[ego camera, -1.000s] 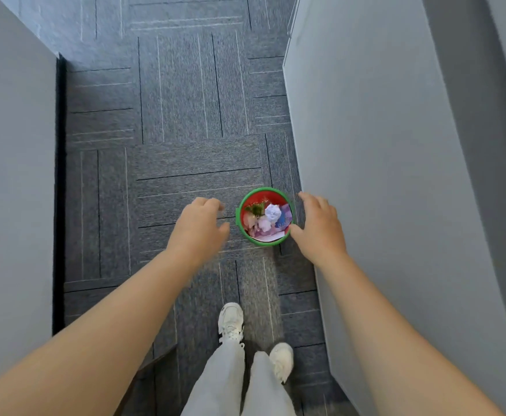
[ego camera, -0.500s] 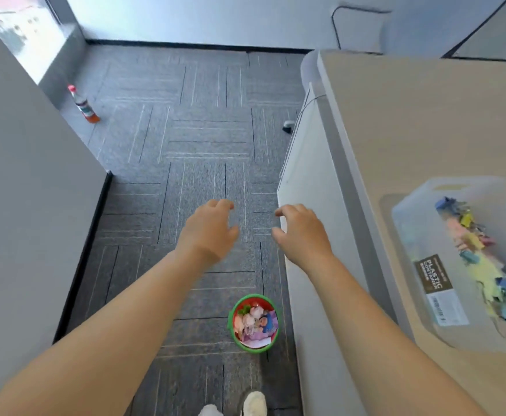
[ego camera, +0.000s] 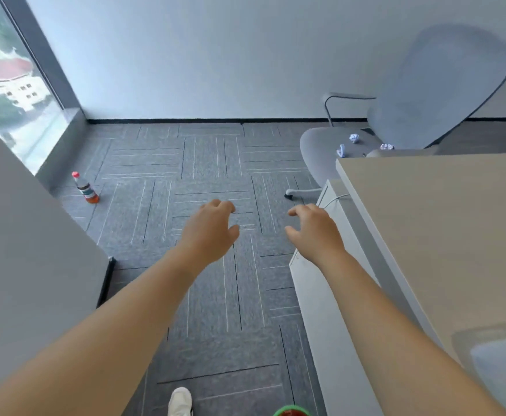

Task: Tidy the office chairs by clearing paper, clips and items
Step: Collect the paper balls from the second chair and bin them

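Head view: the look goes up from the floor; the bin (ego camera: 290,411) now peeks in at the bottom edge.
Chair (ego camera: 329,145): now seen, with paper balls (ego camera: 354,137) and a clip on its seat, so there is more to clear.
Left hand (ego camera: 209,232): empty, fingers apart.
Right hand (ego camera: 314,232): empty, fingers apart, as before.

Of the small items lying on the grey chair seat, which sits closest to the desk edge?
The crumpled paper ball right of the other ball and blue clip.
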The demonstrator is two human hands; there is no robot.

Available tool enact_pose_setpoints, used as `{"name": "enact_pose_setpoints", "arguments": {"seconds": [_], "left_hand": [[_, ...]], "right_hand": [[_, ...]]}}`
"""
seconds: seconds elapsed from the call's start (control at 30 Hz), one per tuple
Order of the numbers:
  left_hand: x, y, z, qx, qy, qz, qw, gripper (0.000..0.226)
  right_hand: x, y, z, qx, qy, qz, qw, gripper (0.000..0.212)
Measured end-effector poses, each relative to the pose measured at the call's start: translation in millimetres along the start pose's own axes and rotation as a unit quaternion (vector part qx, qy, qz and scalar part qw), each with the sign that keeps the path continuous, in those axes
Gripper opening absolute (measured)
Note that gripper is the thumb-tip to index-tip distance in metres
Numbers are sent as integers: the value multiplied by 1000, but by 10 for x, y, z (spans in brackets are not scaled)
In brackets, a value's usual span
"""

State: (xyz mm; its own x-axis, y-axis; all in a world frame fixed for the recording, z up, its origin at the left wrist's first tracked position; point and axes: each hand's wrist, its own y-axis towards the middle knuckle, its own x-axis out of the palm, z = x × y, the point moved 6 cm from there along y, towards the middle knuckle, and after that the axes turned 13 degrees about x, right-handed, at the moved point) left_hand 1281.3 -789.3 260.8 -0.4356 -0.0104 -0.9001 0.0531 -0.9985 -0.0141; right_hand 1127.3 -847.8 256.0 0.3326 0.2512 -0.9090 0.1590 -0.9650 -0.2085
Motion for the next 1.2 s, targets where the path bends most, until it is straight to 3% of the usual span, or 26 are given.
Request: {"name": "enact_pose_setpoints", "arguments": {"seconds": [0.17, 0.4, 0.83, 1.2], "left_hand": [[-322, 763, -395, 39, 44, -42, 997, 40], [-337, 1927, -433, 96, 58, -78, 991, 43], [-129, 5006, 352, 162, 54, -91, 981, 43], [697, 7331, 666, 245, 56, -190, 949, 42]], "right_hand": [[-136, 621, -389, 45, 24, 10, 999, 37], [-431, 1567, -354, 98, 48, 45, 993, 34], [-1450, 4196, 550, 179, 49, 73, 980, 37], [-1508, 6042, 1304, 306, 76, 74, 946, 32]]}}
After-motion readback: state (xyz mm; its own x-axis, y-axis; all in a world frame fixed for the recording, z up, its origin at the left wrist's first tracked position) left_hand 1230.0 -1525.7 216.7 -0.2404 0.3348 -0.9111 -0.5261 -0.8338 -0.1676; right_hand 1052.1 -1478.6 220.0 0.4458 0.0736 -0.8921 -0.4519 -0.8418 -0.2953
